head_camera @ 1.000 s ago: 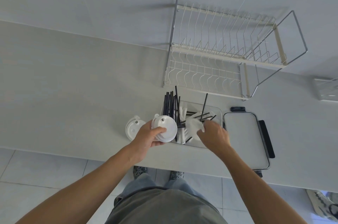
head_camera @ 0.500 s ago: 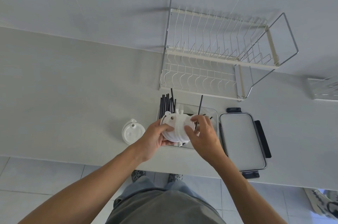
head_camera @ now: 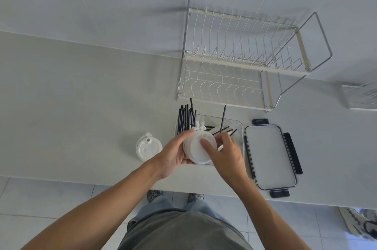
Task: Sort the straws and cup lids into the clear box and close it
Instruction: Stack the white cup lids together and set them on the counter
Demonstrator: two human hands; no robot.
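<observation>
Bare forearms, a grey-olive shirt (head_camera: 183,231), light blue jeans (head_camera: 163,204) and patterned shoes (head_camera: 154,195).

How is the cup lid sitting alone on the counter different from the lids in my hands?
The lone cup lid lies flat on the counter, untouched, left of the clear box; the stack of lids is held over the box's near end. The lone one is a single lid; the held ones are several nested together, gripped by the left hand with the right hand on top. Both are white and round with a small hole.
</observation>
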